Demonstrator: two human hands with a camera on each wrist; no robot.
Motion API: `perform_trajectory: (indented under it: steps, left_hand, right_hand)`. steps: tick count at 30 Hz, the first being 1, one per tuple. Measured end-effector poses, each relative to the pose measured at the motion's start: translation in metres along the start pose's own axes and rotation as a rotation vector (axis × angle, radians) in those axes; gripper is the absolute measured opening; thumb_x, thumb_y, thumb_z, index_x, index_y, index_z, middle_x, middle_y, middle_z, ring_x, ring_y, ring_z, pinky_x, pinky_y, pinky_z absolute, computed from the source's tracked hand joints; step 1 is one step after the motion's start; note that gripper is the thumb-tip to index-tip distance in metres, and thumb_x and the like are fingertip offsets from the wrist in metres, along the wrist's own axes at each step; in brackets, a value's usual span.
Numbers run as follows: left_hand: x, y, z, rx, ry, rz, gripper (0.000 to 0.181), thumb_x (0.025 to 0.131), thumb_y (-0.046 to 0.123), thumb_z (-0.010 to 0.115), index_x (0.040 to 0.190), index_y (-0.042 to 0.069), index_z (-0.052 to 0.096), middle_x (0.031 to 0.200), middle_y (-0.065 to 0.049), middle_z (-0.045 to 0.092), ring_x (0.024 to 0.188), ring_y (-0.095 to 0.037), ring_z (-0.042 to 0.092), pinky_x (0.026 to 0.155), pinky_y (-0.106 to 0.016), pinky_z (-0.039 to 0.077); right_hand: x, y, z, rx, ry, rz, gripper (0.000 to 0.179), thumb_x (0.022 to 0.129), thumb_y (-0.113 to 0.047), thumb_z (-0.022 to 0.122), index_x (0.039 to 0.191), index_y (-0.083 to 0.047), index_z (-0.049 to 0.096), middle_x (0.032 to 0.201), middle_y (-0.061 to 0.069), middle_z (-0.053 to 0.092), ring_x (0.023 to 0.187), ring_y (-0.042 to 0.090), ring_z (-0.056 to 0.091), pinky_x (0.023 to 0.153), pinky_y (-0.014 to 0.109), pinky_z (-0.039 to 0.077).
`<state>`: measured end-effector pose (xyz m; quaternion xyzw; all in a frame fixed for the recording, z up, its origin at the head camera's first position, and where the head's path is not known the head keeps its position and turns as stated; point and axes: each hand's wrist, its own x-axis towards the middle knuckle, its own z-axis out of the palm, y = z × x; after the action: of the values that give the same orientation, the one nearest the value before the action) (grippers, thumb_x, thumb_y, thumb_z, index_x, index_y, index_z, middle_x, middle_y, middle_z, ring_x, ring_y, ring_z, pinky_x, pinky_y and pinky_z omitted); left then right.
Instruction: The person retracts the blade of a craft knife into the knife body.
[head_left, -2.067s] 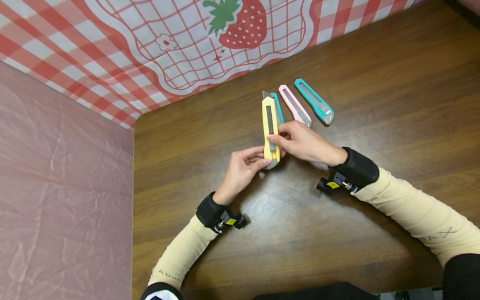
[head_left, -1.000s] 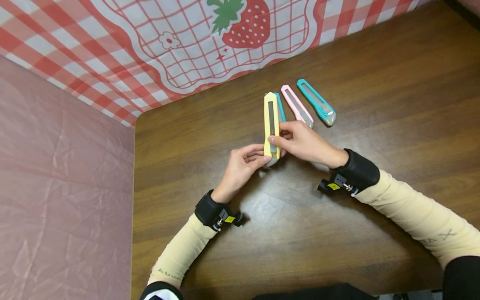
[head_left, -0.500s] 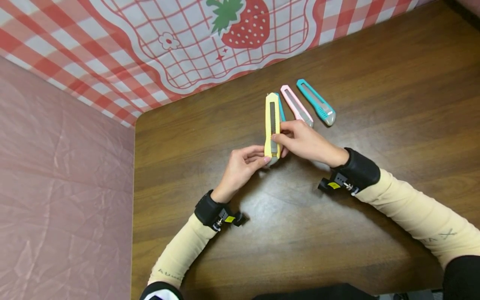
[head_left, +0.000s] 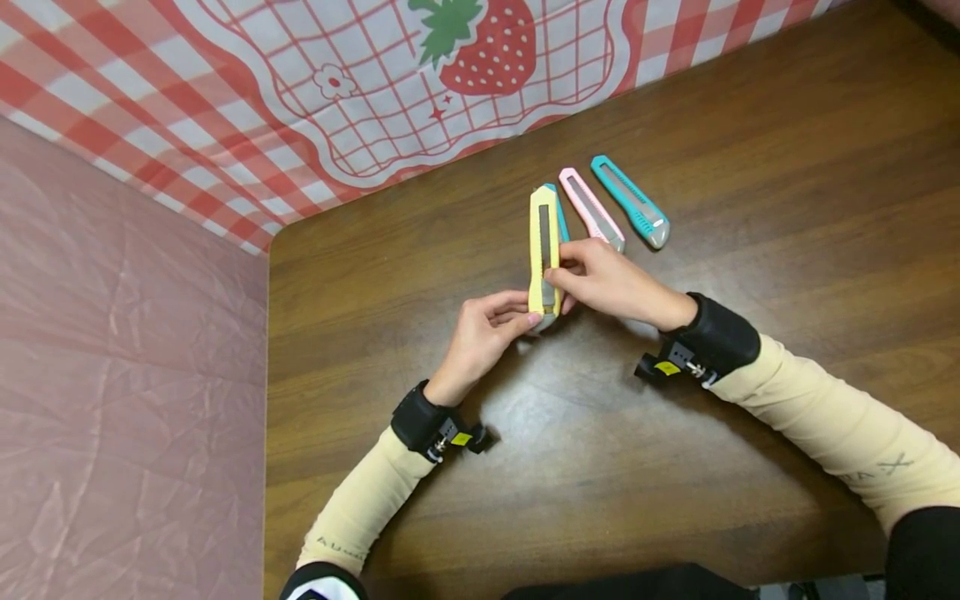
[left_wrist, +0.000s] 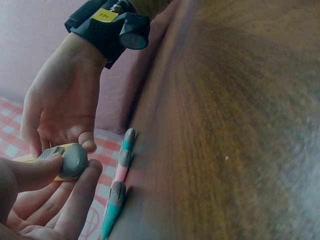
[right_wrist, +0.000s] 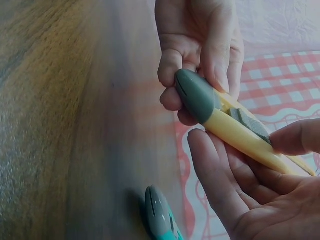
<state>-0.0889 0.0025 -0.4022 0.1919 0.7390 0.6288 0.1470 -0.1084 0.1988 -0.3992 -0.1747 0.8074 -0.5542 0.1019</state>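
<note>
A yellow utility knife (head_left: pixel 538 242) with a grey end cap (right_wrist: pixel 197 95) is held up over the wooden table, its nose pointing away from me. My left hand (head_left: pixel 480 337) pinches it near the cap end between thumb and fingers. Farther up the body, my right hand (head_left: pixel 607 282) grips it from the right side, thumb at the grey slider (right_wrist: pixel 250 125). Hardly any blade shows at the nose. Partly hidden behind it lies a blue utility knife (head_left: pixel 562 223). To the right are a pink utility knife (head_left: pixel 591 208) and a teal utility knife (head_left: pixel 630 202).
The brown wooden table (head_left: pixel 450 517) ends at the left beside a pink sheet (head_left: pixel 135 375). A red and white checked cloth (head_left: pixel 360 100) with a strawberry print hangs along the back edge. Black wrist cameras (head_left: pixel 667 367) sit on both forearms.
The blade that stuck out of the yellow utility knife's nose has gone back into the body. The knife shifted slightly right; both hands kept their hold, and the other knives stayed put.
</note>
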Motion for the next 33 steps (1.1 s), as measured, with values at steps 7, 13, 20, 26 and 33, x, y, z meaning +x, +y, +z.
perform_trajectory:
  steps: [7, 13, 20, 26, 33]
  left_hand:
    - [-0.0004, -0.0004, 0.0008, -0.008, 0.013, -0.008, 0.023, 0.082, -0.008, 0.064, 0.104, -0.013, 0.062, 0.091, -0.03, 0.065, 0.08, -0.029, 0.065, 0.072, -0.058, 0.054]
    - [-0.0002, -0.0007, 0.0008, 0.002, 0.021, -0.012, 0.024, 0.082, -0.006, 0.065, 0.105, -0.012, 0.063, 0.091, -0.029, 0.066, 0.079, -0.025, 0.066, 0.073, -0.058, 0.054]
    - [-0.0018, 0.0, 0.0022, 0.046, 0.041, -0.026, 0.023, 0.082, -0.006, 0.066, 0.104, -0.01, 0.064, 0.091, -0.026, 0.067, 0.079, -0.02, 0.066, 0.071, -0.043, 0.059]
    - [-0.0024, 0.0007, 0.0031, 0.066, 0.043, -0.025, 0.023, 0.082, -0.005, 0.066, 0.104, -0.01, 0.064, 0.09, -0.026, 0.067, 0.079, -0.021, 0.066, 0.071, -0.053, 0.056]
    - [-0.0025, 0.0013, 0.0032, 0.095, 0.039, -0.031, 0.023, 0.082, -0.005, 0.066, 0.104, -0.01, 0.064, 0.09, -0.025, 0.068, 0.079, -0.02, 0.066, 0.071, -0.05, 0.057]
  right_hand:
    - [0.0, 0.0017, -0.0006, 0.022, -0.016, -0.001, 0.014, 0.091, -0.006, 0.052, 0.092, 0.003, 0.061, 0.081, 0.013, 0.068, 0.063, 0.019, 0.063, 0.059, 0.045, 0.059]
    - [0.0005, 0.0034, -0.001, 0.038, -0.026, -0.003, 0.014, 0.091, -0.006, 0.052, 0.093, 0.004, 0.061, 0.082, 0.014, 0.068, 0.064, 0.018, 0.064, 0.06, 0.045, 0.059]
    - [0.0015, 0.005, -0.0003, 0.039, -0.028, 0.003, 0.014, 0.09, -0.005, 0.052, 0.093, 0.006, 0.061, 0.084, 0.016, 0.068, 0.066, 0.019, 0.064, 0.06, 0.041, 0.059]
    - [0.0015, 0.005, 0.0002, 0.046, -0.039, 0.017, 0.013, 0.09, -0.004, 0.053, 0.093, 0.006, 0.062, 0.084, 0.016, 0.067, 0.067, 0.018, 0.064, 0.062, 0.043, 0.059]
    - [0.0008, 0.006, -0.0007, 0.038, -0.047, 0.016, 0.014, 0.09, -0.005, 0.053, 0.093, 0.006, 0.062, 0.084, 0.016, 0.068, 0.068, 0.019, 0.064, 0.061, 0.041, 0.059]
